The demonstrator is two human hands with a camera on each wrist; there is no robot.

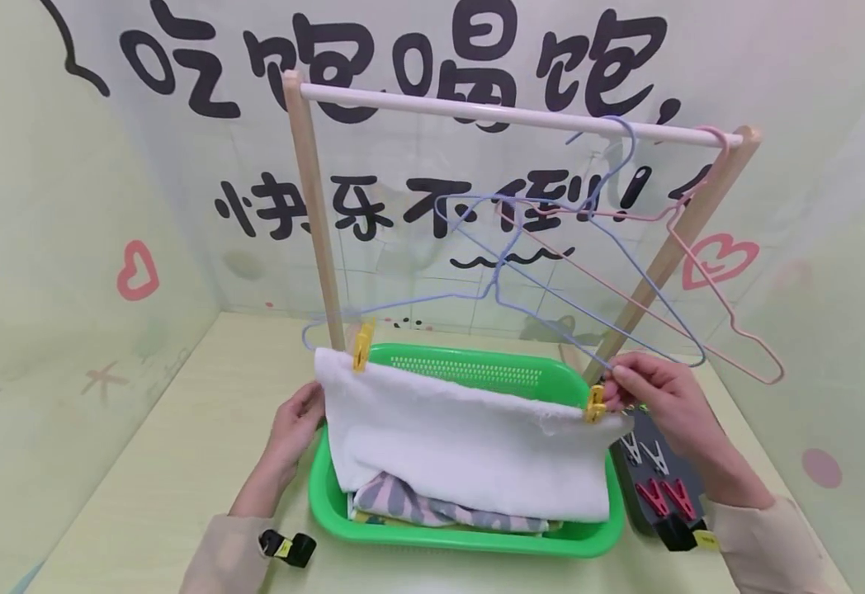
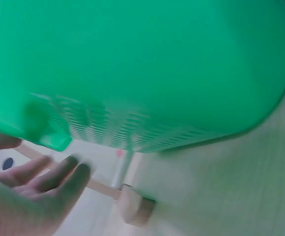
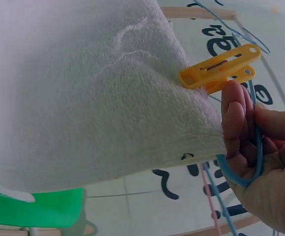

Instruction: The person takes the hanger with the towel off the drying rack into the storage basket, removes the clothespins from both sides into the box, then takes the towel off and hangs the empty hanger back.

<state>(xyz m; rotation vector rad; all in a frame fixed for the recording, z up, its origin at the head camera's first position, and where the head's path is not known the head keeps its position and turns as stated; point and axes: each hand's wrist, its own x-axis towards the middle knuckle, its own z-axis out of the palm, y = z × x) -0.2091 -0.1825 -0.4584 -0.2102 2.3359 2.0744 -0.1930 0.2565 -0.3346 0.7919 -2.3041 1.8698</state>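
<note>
A white towel [image 1: 470, 437] hangs from a blue clothes hanger [image 1: 418, 299], with a yellow clothespin [image 1: 362, 346] near its left end and another yellow clothespin [image 1: 594, 404] near its right. My right hand [image 1: 663, 400] grips the rounded right end of this hanger, close beside the clothespin. In the right wrist view the fingers curl round the blue loop. At the towel's left edge my left hand [image 1: 295, 429] is beside the green basket [image 1: 321, 487], fingers loosely extended in the left wrist view and holding nothing. Folded patterned cloth [image 1: 432, 505] lies inside the basket.
A wooden rack with a white rod [image 1: 477, 109] stands behind the basket. Another blue hanger [image 1: 629, 264] and a pink hanger [image 1: 733, 318] hang at its right. Right of the basket, a dark tray [image 1: 644, 487] holds white clothespins [image 1: 654, 456] and red clothespins [image 1: 676, 497].
</note>
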